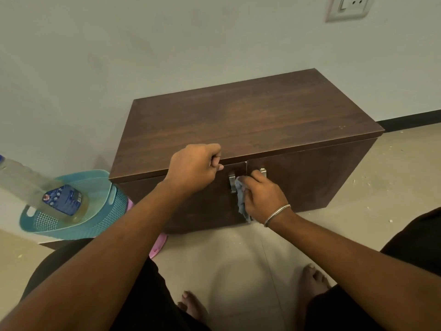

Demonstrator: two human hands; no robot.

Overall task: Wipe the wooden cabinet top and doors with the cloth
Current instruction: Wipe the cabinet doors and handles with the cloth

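Crouched before a low wooden cabinet (pixel 238 115) set against a pale wall; bare feet on the tiled floor at six o'clock. Right hand (pixel 265 195) curled round a bunched blue cloth (pixel 241 194), pressing it on the door fronts at the seam between the two doors, just beside the left metal handle (pixel 232 183) — right handle (pixel 262 170) partly hidden behind the fingers. Left hand (pixel 193 169) at ten o'clock of the cloth, fingers hooked tightly over the front edge of the top, apparently steadying the cabinet. Top looking bare, doors apparently mid-wipe.

Best done, judging from here, with the cloth opened flatter for fuller contact; long strokes along the grain, working round each handle, then down to the lower edge; left hand bracing so the doors stay shut under pressure.

At nine o'clock, a teal perforated basket (pixel 78 218) on the floor, a clear bottle (pixel 47 194) of yellowish liquid leaning in it — blue label present, its writing too small and blurred to read; pink item (pixel 158 244) beneath; wall socket (pixel 348 5) at one o'clock, unmarked.
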